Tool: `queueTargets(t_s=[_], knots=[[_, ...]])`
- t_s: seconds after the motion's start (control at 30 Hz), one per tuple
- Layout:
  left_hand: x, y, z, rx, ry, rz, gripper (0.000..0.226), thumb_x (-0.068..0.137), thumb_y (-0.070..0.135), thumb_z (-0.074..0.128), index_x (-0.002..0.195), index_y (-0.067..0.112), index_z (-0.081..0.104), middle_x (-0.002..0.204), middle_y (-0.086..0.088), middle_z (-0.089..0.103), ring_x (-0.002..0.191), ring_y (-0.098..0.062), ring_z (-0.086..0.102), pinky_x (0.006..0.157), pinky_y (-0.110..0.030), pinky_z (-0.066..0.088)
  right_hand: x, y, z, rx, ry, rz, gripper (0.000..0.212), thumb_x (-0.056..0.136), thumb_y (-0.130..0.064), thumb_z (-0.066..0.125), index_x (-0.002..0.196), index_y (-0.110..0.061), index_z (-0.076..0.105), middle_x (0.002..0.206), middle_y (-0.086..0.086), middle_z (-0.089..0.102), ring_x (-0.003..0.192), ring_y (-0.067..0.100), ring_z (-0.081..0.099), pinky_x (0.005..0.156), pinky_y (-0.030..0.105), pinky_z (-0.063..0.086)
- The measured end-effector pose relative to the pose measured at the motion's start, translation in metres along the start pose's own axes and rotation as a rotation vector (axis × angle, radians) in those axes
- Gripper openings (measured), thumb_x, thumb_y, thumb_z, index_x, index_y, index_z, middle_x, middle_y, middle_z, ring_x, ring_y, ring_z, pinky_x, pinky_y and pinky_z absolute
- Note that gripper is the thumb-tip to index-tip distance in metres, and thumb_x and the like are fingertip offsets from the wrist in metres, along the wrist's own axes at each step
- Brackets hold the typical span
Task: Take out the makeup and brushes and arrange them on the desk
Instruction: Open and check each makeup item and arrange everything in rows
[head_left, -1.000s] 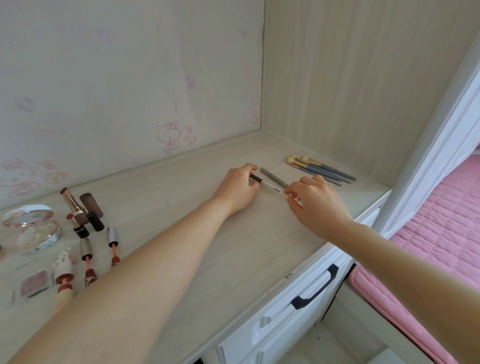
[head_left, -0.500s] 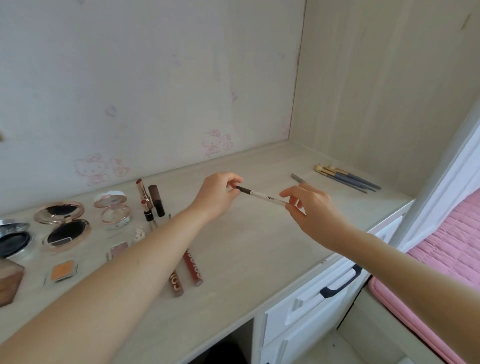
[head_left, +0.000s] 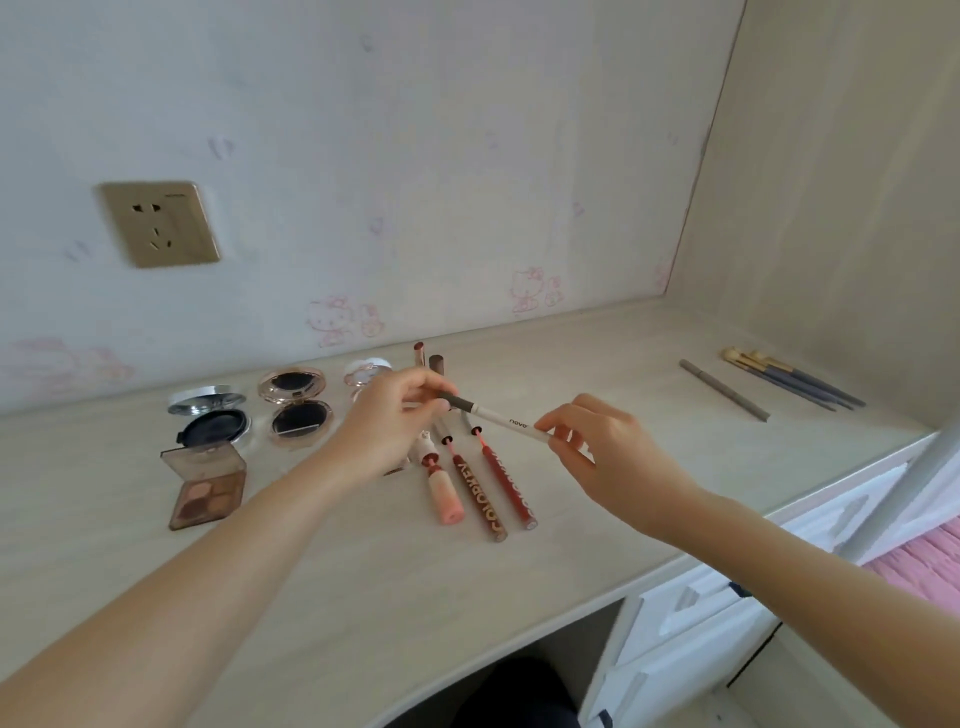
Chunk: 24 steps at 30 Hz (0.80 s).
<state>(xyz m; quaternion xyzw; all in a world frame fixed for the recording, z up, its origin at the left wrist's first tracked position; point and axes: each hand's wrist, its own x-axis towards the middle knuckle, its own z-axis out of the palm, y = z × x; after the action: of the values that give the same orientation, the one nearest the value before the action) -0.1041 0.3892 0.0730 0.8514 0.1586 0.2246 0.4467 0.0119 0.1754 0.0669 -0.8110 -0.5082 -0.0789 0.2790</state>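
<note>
Both hands hold a white makeup pencil with a dark cap in the air above the desk. My left hand pinches the dark cap end; my right hand pinches the white end. Under the pencil lie open lip gloss tubes with their wands out. Left of them sit two open round compacts and an open eyeshadow palette. A grey pencil and a bundle of brushes lie far right.
A wall socket is on the back wall at the left. A wooden side panel closes the desk's right end. White drawers sit under the desk at the right, with pink bedding beyond.
Both hands lifted the white pencil off the desk near the grey pencil and carried it left, over the lip glosses. The view swung left, bringing the socket and compacts into sight.
</note>
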Motion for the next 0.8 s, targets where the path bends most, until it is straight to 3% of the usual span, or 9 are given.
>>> queueTargets(t_s=[0.2, 0.37, 0.5, 0.67, 0.8], knots=[[-0.045, -0.017, -0.046, -0.132, 0.074, -0.066, 0.019, 0.091, 0.005, 0.060, 0.098, 0.021, 0.068, 0.095, 0.005, 0.075, 0.097, -0.005, 0.068, 0.096, -0.028, 0.048, 0.005, -0.046, 0.033, 0.097, -0.064, -0.057, 0.019, 0.093, -0.018, 0.055, 0.108, -0.024, 0.066, 0.092, -0.012, 0.052, 0.077, 0.003, 0.054, 0.071, 0.013, 0.043], [-0.073, -0.027, -0.065, -0.259, 0.158, -0.121, 0.020, 0.092, -0.001, 0.055, 0.104, 0.010, 0.066, 0.095, -0.002, 0.075, 0.096, -0.016, 0.070, 0.086, -0.028, 0.055, 0.004, -0.071, 0.061, 0.213, -0.078, -0.084, 0.017, 0.088, -0.011, 0.063, 0.102, -0.017, 0.068, 0.081, -0.016, 0.053, 0.071, -0.003, 0.053, 0.068, 0.004, 0.037], [-0.086, -0.032, -0.071, -0.383, 0.260, -0.167, 0.027, 0.089, -0.002, 0.059, 0.113, 0.012, 0.063, 0.094, -0.008, 0.074, 0.091, -0.022, 0.070, 0.083, -0.032, 0.056, 0.001, -0.091, 0.076, 0.264, -0.083, -0.089, 0.016, 0.088, -0.013, 0.063, 0.103, -0.016, 0.068, 0.077, -0.021, 0.052, 0.073, -0.007, 0.052, 0.068, 0.005, 0.038], [-0.093, -0.037, -0.067, -0.516, 0.327, -0.212, 0.021, 0.086, 0.001, 0.065, 0.104, 0.012, 0.068, 0.095, -0.011, 0.073, 0.090, -0.025, 0.069, 0.079, -0.026, 0.057, -0.004, -0.113, 0.091, 0.298, -0.088, -0.054, 0.017, 0.091, -0.021, 0.060, 0.106, -0.021, 0.066, 0.088, -0.014, 0.062, 0.083, 0.001, 0.056, 0.071, 0.008, 0.040], [-0.098, -0.041, -0.062, -0.510, 0.292, -0.237, 0.015, 0.088, 0.010, 0.064, 0.101, 0.006, 0.069, 0.092, -0.009, 0.074, 0.090, -0.020, 0.070, 0.087, -0.034, 0.055, -0.004, -0.123, 0.099, 0.279, -0.078, -0.069, 0.017, 0.091, -0.025, 0.058, 0.107, -0.024, 0.064, 0.091, -0.015, 0.061, 0.092, 0.009, 0.054, 0.077, 0.023, 0.048]])
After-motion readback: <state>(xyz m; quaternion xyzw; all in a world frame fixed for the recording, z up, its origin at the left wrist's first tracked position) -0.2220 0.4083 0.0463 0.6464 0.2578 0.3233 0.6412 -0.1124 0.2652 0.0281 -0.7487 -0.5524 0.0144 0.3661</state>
